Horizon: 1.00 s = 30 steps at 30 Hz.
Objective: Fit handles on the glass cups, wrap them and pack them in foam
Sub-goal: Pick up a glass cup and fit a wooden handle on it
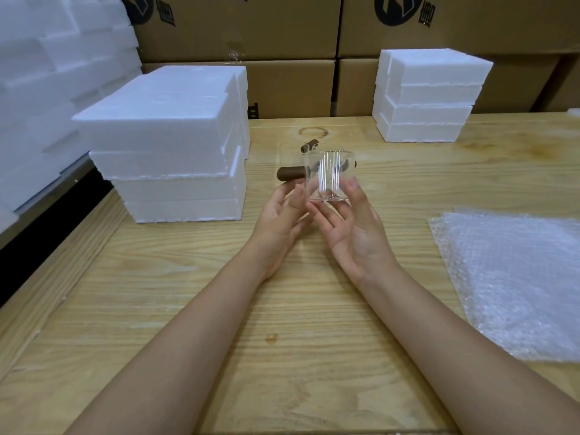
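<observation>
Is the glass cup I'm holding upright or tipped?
Upright: the glass cup has its thick base at the bottom, held between the left hand and right hand, with its open rim on top.

bare table [251, 309] centre | foam stacks [175, 158] left, bubble wrap [518, 277] right

Soft, even light lay across the pale wooden tabletop [314, 309].
White streaks of glare ran down the glass cup [328, 177]; the foam stacks [163, 120] near the left edge bleached almost featureless, arms [204, 324] cast only faint shadows, and the wide lens bowed the cartons [282, 26] behind.
</observation>
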{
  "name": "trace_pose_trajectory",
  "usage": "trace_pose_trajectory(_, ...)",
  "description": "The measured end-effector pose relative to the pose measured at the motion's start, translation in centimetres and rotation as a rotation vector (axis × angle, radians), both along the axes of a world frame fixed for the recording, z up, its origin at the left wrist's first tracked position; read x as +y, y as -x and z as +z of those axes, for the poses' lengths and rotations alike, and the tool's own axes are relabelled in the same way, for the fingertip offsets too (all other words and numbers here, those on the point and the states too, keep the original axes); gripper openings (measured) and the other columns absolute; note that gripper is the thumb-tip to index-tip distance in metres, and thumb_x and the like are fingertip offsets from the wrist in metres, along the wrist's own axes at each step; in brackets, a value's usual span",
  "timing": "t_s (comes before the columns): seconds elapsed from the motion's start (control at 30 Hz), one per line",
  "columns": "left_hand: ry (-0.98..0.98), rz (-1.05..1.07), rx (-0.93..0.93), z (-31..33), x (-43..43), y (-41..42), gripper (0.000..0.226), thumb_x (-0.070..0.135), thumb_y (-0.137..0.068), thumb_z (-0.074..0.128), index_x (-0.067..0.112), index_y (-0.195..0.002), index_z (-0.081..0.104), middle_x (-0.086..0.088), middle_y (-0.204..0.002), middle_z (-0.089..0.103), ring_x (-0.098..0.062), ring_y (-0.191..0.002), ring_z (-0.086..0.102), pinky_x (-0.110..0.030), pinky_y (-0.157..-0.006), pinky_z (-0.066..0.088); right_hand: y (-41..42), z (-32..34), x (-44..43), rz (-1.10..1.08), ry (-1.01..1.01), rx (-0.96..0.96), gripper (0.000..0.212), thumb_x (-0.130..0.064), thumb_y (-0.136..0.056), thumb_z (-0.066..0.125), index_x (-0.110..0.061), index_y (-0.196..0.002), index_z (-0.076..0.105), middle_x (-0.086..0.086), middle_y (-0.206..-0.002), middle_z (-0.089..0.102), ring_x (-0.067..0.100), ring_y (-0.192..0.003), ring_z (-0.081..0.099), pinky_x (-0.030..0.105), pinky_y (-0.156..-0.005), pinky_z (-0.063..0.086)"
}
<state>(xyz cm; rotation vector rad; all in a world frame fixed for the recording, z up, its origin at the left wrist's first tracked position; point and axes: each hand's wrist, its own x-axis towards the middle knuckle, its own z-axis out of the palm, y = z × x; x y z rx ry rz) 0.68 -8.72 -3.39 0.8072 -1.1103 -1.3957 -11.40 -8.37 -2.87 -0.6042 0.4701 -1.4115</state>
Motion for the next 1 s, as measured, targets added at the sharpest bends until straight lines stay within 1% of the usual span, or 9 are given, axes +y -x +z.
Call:
trace_pose_trajectory(0.07, 0.010, -0.033, -0.046, -0.1, 0.0, 0.0, 0.070, 0.049, -0.078, 0.057, 0.009, -0.134, 0.045, -0.013, -0.143, 0.050, -0.015, -0.121, 0.054, -0.035, -0.105, 0.041, -0.1, -0.1, 0.0, 0.011, -0.008, -0.003, 0.038, -0.032, -0.082, 0.063, -0.006, -0.110, 0.061, 0.010, -0.096, 0.069, 0.022, -0.088, 0.067, 0.034, -0.085, 0.056)
trace_pose_trajectory(0.13, 0.011, -0.027, -0.056, -0.2, 0.1, 0.0, 0.066, 0.039, -0.082, 0.049, 0.004, -0.137, 0.043, -0.015, -0.145, 0.046, -0.016, -0.123, 0.051, -0.037, -0.107, 0.039, -0.1, 0.0, 0.0, 0.011, -0.013, 0.002, 0.042, -0.034, -0.081, 0.063, -0.005, -0.111, 0.062, 0.009, -0.096, 0.069, 0.022, -0.088, 0.067, 0.033, -0.082, 0.056)
trace_pose_trajectory(0.23, 0.006, -0.015, -0.055, -0.3, 0.0, 0.1, 0.070, 0.031, -0.078, 0.056, 0.002, -0.140, 0.043, -0.012, -0.142, 0.051, -0.020, -0.131, 0.048, -0.041, -0.112, 0.036, -0.3, 0.2, 0.1, 0.020, -0.020, 0.035, 0.054, -0.037, -0.078, 0.061, -0.002, -0.119, 0.058, 0.010, -0.107, 0.066, 0.023, -0.093, 0.068, 0.032, -0.081, 0.056)
trace_pose_trajectory(0.3, 0.011, 0.004, -0.057, -0.4, -0.2, 0.0, 0.066, 0.030, -0.076, 0.058, 0.003, -0.136, 0.048, -0.009, -0.129, 0.060, -0.018, -0.123, 0.054, -0.042, -0.113, 0.036, -0.4, 0.2, 0.1, 0.034, -0.019, 0.042, 0.052, -0.038, -0.078, 0.060, -0.004, -0.118, 0.058, 0.010, -0.107, 0.066, 0.023, -0.092, 0.070, 0.032, -0.082, 0.057)
trace_pose_trajectory(0.5, 0.041, 0.043, -0.024, -0.7, -0.6, -0.3, 0.062, 0.041, -0.065, 0.074, 0.019, -0.120, 0.057, 0.011, -0.111, 0.071, -0.004, -0.112, 0.061, -0.025, -0.099, 0.047, -0.2, -0.2, -0.1, -0.038, -0.019, 0.150, 0.061, -0.042, -0.078, 0.061, -0.010, -0.128, 0.049, 0.010, -0.112, 0.066, 0.029, -0.091, 0.069, 0.035, -0.079, 0.058)
trace_pose_trajectory(0.63, 0.067, 0.081, -0.031, -0.9, -0.9, -0.4, 0.057, 0.033, -0.067, 0.074, 0.018, -0.118, 0.057, 0.014, -0.110, 0.070, -0.002, -0.112, 0.061, -0.033, -0.108, 0.042, -0.3, -0.3, -0.3, -0.202, 0.042, 0.354, 0.054, -0.056, -0.074, 0.068, -0.026, -0.116, 0.053, 0.002, -0.106, 0.059, 0.015, -0.087, 0.062, 0.029, -0.070, 0.051)
trace_pose_trajectory(0.73, 0.075, 0.104, -0.035, -1.1, -1.0, -0.3, 0.050, 0.022, -0.070, 0.070, 0.016, -0.118, 0.058, 0.008, -0.116, 0.069, -0.006, -0.117, 0.059, -0.028, -0.104, 0.045, -0.3, -0.4, -0.3, -0.274, 0.120, 0.455, 0.059, -0.057, -0.061, 0.070, -0.033, -0.111, 0.050, 0.007, -0.113, 0.058, 0.009, -0.089, 0.062, 0.025, -0.074, 0.048)
trace_pose_trajectory(0.83, 0.080, 0.089, -0.038, -1.1, -0.9, -0.2, 0.053, 0.014, -0.071, 0.070, 0.009, -0.122, 0.056, -0.009, -0.130, 0.062, -0.013, -0.120, 0.059, -0.026, -0.098, 0.048, -0.4, -0.7, -0.3, -0.298, 0.169, 0.506, 0.059, -0.050, -0.059, 0.075, -0.034, -0.108, 0.047, 0.017, -0.117, 0.057, 0.022, -0.097, 0.062, 0.026, -0.078, 0.051)
trace_pose_trajectory(1.0, 0.086, 0.068, -0.024, -0.8, -0.7, -0.1, 0.059, 0.015, -0.067, 0.075, 0.006, -0.121, 0.056, -0.016, -0.132, 0.059, -0.014, -0.116, 0.062, -0.027, -0.098, 0.049, 0.0, -0.7, -0.7, -0.307, 0.135, 0.429, 0.040, -0.032, -0.071, 0.072, -0.027, -0.104, 0.051, 0.006, -0.098, 0.062, 0.017, -0.082, 0.063, 0.030, -0.080, 0.052)
